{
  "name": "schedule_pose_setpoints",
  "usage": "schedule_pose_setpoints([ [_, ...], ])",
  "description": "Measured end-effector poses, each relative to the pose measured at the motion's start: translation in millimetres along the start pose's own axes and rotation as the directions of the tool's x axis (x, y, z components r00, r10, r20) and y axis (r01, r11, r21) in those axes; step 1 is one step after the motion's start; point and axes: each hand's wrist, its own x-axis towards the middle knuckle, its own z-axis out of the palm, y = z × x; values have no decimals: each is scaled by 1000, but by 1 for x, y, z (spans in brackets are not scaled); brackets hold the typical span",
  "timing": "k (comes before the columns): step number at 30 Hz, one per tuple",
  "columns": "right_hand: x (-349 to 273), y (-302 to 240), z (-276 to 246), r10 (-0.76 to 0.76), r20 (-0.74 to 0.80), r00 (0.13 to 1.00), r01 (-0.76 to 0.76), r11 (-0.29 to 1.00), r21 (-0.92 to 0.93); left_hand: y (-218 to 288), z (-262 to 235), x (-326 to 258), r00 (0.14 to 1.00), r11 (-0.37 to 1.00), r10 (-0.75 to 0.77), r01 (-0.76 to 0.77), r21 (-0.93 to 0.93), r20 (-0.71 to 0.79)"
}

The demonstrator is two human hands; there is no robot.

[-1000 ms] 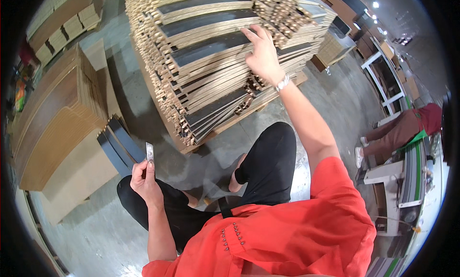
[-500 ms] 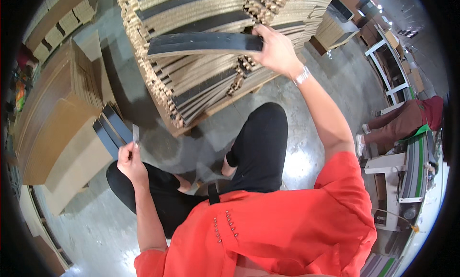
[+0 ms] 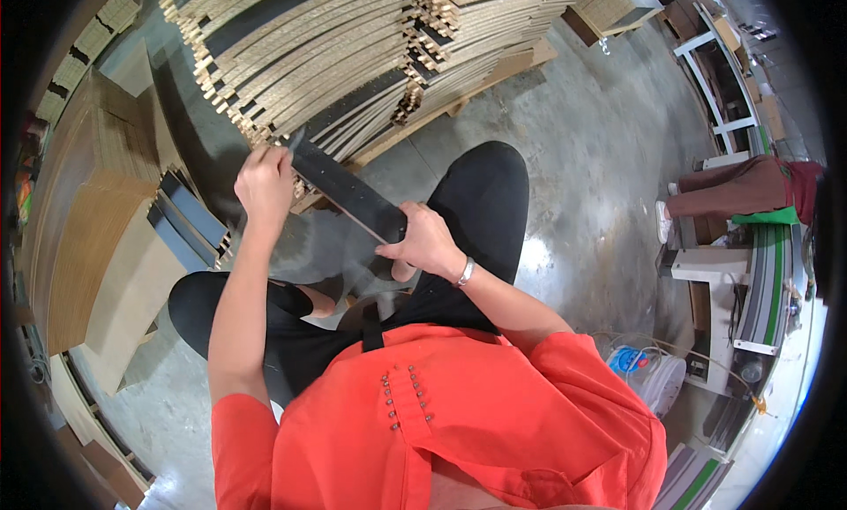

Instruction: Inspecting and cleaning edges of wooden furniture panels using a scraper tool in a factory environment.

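Between my hands, a black-faced wooden strip [image 3: 348,192] slants down from the far left to the near right. My right hand [image 3: 425,238] is closed round its near end, thumb on one edge. At the strip's far end is my left hand [image 3: 265,182], fingers pinched on a thin, flat, pale blade [image 3: 297,139] whose tip pokes out above the fingers. The blade is at or very close to the strip's end; whether they touch I cannot tell. Beyond, a large stack of curved particleboard strips [image 3: 309,64], some black-faced, lies on a wooden pallet [image 3: 388,146].
On my left stand curved brown boards [image 3: 115,228] and a few blue-grey-faced strips [image 3: 187,217]. A person in brown trousers [image 3: 728,188] is at the right, by a white machine frame [image 3: 719,267]. A clear bucket [image 3: 657,382] stands near my right elbow.
My right hand has brought the strip from above the stack back toward my lap. My left hand, with the blade, has risen to the strip's far end.
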Motion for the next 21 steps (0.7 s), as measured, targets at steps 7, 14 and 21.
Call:
schedule_pose_setpoints([
  [7, 1, 15, 36, 26, -142, 989, 12, 965, 261, 29, 33, -49, 968, 986, 165, -164, -20, 189],
  [14, 0, 13, 25, 68, 476, 877, -469, -102, 877, -19, 32, 1, 997, 975, -29, 12, 221, 75],
  [21, 10, 30, 26, -48, 520, 853, -489, -422, 763, 75, 13, -71, 907, 944, 296, -229, -239, 299],
])
